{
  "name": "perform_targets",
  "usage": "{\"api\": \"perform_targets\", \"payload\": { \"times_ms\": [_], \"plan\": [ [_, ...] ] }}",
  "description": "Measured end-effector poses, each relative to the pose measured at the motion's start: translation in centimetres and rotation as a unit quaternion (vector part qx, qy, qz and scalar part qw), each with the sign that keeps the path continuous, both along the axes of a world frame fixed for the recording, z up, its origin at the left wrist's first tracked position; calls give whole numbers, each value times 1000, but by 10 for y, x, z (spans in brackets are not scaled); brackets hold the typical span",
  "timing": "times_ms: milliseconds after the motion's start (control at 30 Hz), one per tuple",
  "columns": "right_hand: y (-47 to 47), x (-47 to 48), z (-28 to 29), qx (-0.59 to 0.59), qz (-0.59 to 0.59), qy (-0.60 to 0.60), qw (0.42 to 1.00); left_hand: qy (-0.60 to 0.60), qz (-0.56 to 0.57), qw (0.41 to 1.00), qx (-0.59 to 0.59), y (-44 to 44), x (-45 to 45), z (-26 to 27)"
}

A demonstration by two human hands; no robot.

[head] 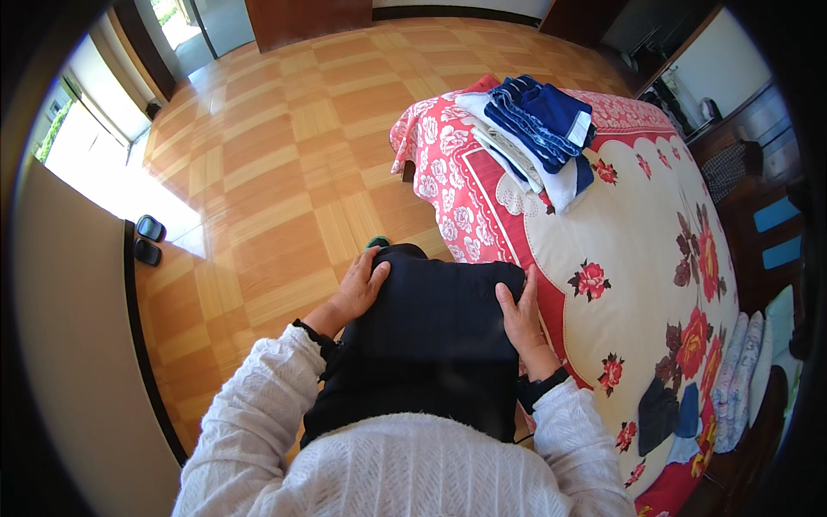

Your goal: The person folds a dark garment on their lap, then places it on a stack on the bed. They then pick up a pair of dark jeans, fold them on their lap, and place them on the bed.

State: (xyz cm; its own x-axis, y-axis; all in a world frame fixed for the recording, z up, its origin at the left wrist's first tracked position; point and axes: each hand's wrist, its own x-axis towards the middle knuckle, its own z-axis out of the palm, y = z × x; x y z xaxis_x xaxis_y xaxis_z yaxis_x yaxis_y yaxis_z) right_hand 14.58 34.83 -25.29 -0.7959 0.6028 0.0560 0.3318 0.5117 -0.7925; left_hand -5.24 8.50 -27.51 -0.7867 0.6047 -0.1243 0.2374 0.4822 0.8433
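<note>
A dark navy, folded-looking cloth garment spans the space between my two hands in front of my body. My left hand grips its left edge, thumb on top and fingers mostly hidden. At the opposite edge, my right hand holds the cloth near its far right corner, thumb on the upper face. Below it the cloth merges with black fabric over my legs, so its near edge cannot be told. Right of my hands is a bed with a floral bedspread. On it lies a stack of folded blue and white clothes.
Smaller folded dark and blue cloths lie on the bed's near right part. Pillows lean at the right. Black slippers rest by the left wall, near a sunlit doorway. Wood-patterned floor stretches ahead.
</note>
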Motion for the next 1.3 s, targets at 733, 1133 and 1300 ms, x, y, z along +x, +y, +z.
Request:
{"api": "perform_targets", "payload": {
  "times_ms": [733, 1133, 1300],
  "plan": [
    [0, 18, 9, 17, -136, 54, 989, -231, 90, 953, 177, 13, 28, 8],
    [0, 50, 22, 27, -88, 88, 992, -309, 75, 945, 77, -28, 49, 50],
    [-16, 103, 68, 346, 174, 13, 922, -81, -48, 995, 25, -62, 73, 81]
  ]
}}
